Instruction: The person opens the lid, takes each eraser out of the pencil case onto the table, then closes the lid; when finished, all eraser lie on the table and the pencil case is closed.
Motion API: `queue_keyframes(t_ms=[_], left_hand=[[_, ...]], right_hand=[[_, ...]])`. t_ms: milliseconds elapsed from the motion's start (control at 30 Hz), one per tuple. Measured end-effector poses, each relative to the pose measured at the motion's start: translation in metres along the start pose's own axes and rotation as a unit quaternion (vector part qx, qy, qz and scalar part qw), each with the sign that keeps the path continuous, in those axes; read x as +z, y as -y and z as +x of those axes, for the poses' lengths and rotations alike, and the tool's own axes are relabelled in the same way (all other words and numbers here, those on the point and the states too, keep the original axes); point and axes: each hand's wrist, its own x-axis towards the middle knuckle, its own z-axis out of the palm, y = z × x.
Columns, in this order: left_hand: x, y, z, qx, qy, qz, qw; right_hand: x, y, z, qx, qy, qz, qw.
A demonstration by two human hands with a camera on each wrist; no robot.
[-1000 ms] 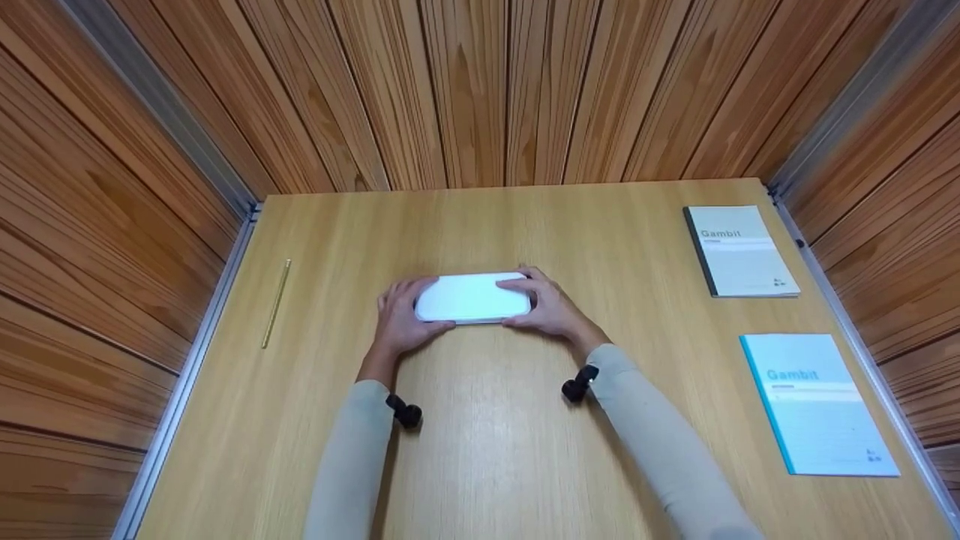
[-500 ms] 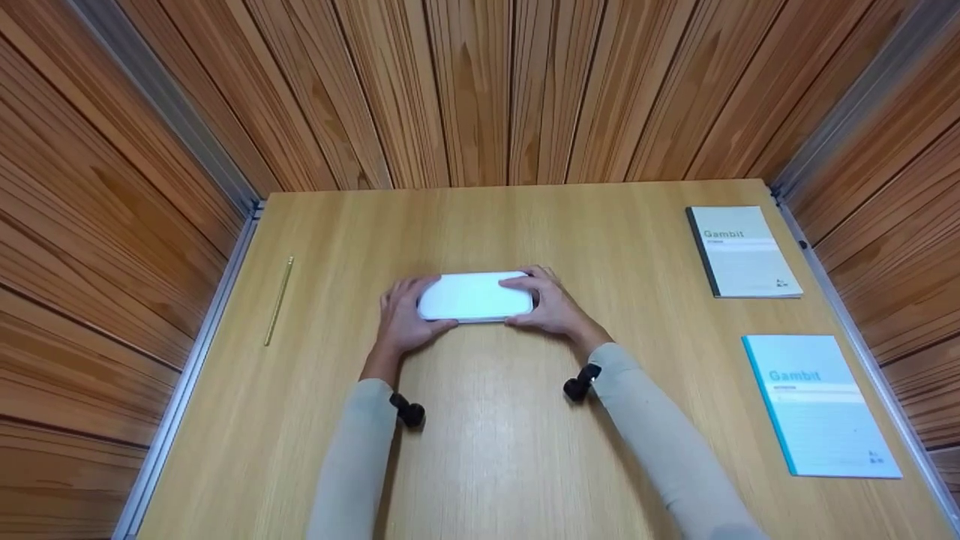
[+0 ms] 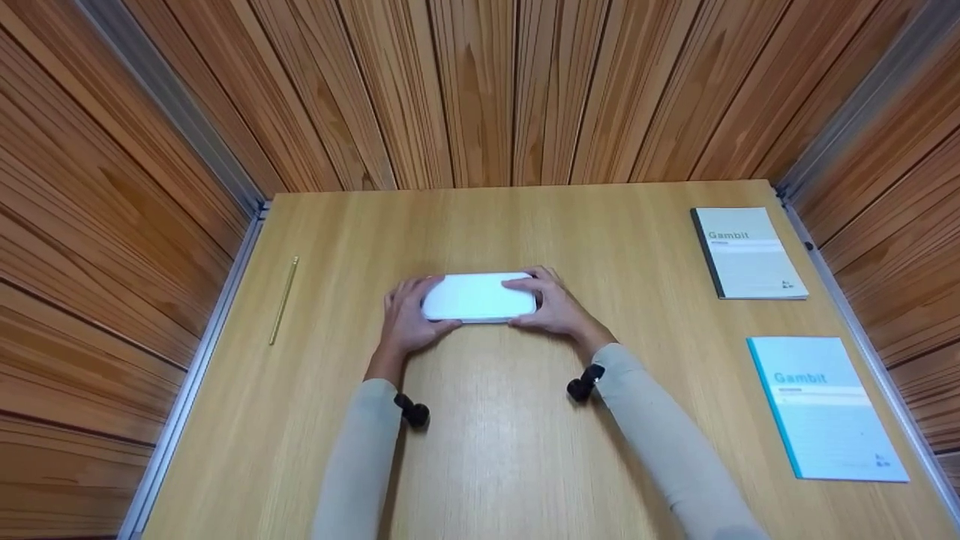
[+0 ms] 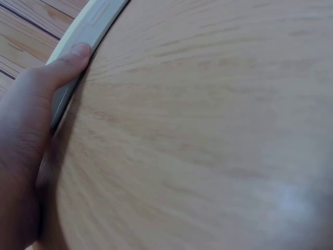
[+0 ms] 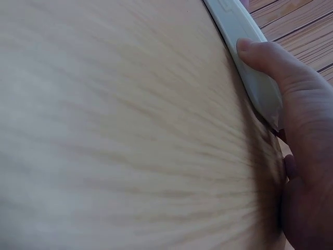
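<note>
A white oblong case point(image 3: 480, 298) with rounded corners lies on the wooden table, its long side running left to right. My left hand point(image 3: 407, 320) grips its left end, thumb along the near side and fingers round the far edge. At the other end my right hand point(image 3: 557, 307) holds it the same way, with the index finger over the top. In the left wrist view the thumb presses the side of the case point(image 4: 93, 28), which bears a faint raised outline. The right wrist view shows the other thumb on the same side of the case point(image 5: 263, 86).
A thin gold-coloured pencil point(image 3: 283, 301) lies at the table's left. On the right are two notebooks marked "Gambit": a dark-spined one point(image 3: 750, 255) at the back and a blue-spined one point(image 3: 829, 412) nearer. Wood-plank walls point(image 3: 484, 90) enclose the table point(image 3: 480, 450).
The head view has shifted slightly, so everything sits a little further right in it. Both hands keep the same hold on the case, which stays in place on the table.
</note>
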Motion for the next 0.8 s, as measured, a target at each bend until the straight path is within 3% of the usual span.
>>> queue_keyframes(t_ms=[367, 800], left_hand=[[0.0013, -0.0014, 0.0006, 0.006, -0.017, -0.009, 0.9998], [0.0006, -0.0004, 0.0036, 0.0, -0.003, -0.022, 0.9998]], right_hand=[[-0.0002, -0.0022, 0.0005, -0.019, 0.0, -0.016, 0.9997], [0.0018, -0.0026, 0.0021, -0.021, 0.002, -0.038, 0.999]])
